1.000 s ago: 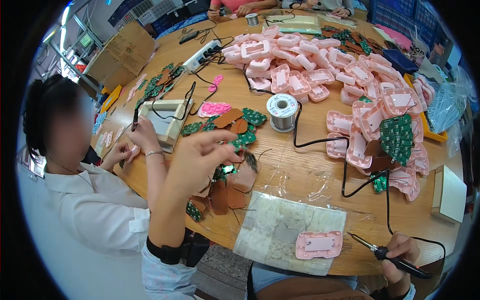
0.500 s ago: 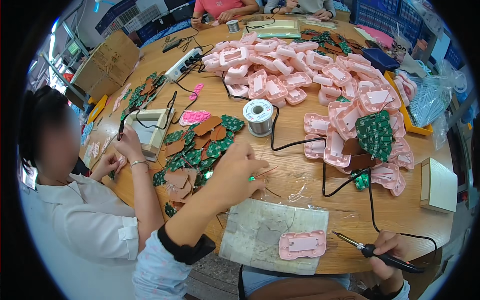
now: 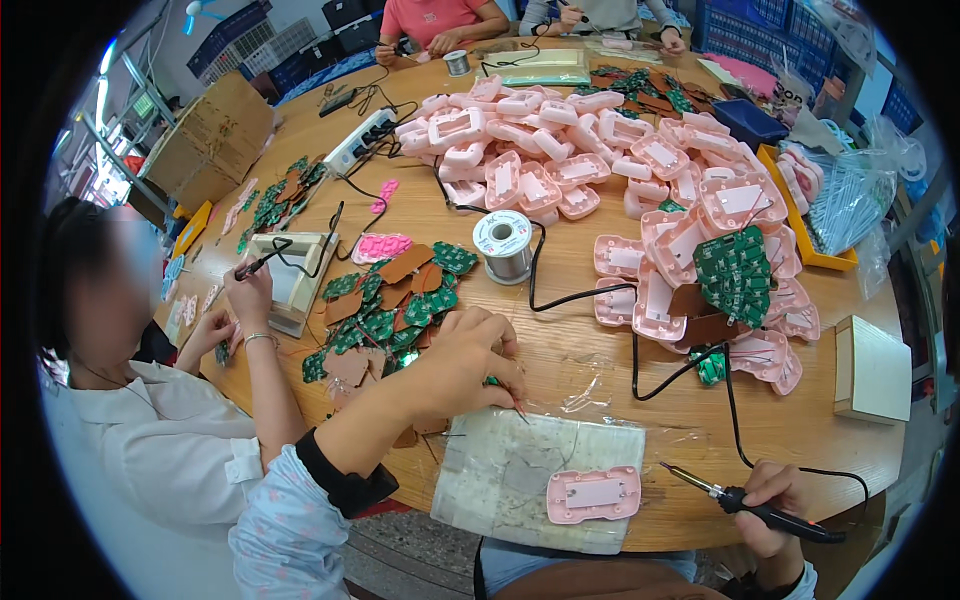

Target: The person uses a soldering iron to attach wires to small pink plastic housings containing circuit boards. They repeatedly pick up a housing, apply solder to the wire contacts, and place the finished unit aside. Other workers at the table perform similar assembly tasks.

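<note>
Work at a round-edged wooden table (image 3: pixel 560 340), nearest items first. The right hand (image 3: pixel 768 490) is closed around the black handle of a soldering iron (image 3: pixel 733 499), whose tip points left, just beside but apart from 1 pink shell (image 3: pixel 594 494). This shell lies flat on a pale, stained mat (image 3: pixel 490 490) at the near edge. Above the mat's far left corner, the left hand (image 3: pixel 465 365) has its thumb and fingers drawn together on a small green board (image 3: pixel 491 380), mostly hidden, with a thin wire below the fingertips. Left of this hand lies a pile of green and brown circuit boards (image 3: pixel 375 322); beyond it stands 1 solder spool (image 3: pixel 503 250). At left, 1 co-worker (image 3: pixel 160 430) holds another iron. Farther off lie a heap of pink shells (image 3: pixel 540 130) and a white power strip (image 3: pixel 360 143); 2 people sit at the far edge.
</note>
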### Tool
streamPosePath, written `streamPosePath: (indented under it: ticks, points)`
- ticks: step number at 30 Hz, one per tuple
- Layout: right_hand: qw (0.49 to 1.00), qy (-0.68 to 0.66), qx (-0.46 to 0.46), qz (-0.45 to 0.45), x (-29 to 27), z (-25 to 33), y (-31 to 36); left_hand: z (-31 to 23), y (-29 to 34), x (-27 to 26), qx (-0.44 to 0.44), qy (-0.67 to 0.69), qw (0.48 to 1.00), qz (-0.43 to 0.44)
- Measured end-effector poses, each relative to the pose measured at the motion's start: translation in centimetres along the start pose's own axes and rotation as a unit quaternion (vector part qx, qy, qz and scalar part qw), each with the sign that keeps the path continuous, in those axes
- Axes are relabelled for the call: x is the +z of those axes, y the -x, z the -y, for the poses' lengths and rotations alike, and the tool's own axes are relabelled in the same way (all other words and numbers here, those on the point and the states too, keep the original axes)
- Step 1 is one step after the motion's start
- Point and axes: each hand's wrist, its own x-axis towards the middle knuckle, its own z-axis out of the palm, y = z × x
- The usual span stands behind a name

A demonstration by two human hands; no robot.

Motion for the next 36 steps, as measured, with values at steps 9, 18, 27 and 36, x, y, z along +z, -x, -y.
streamPosePath:
  ticks: [9,18,27,36]
  points:
    - [0.990,-0.054,-0.094,-0.090,1.2,1.0,-1.2,-5.4,-1.8,-5.5,-0.130,0.174,0.961,-0.173]
    - [0.993,-0.025,-0.116,-0.007,5.5,3.8,-5.9,-15.1,-1.4,-2.7,-0.208,0.439,0.874,-0.007]
    - [0.986,-0.013,-0.168,-0.009,5.3,4.5,-4.3,-19.0,-0.1,1.2,-0.194,0.509,0.828,-0.135]
    - [0.991,-0.091,-0.098,-0.001,6.2,4.7,-3.2,-19.5,0.9,2.5,-0.052,0.246,0.910,-0.329]
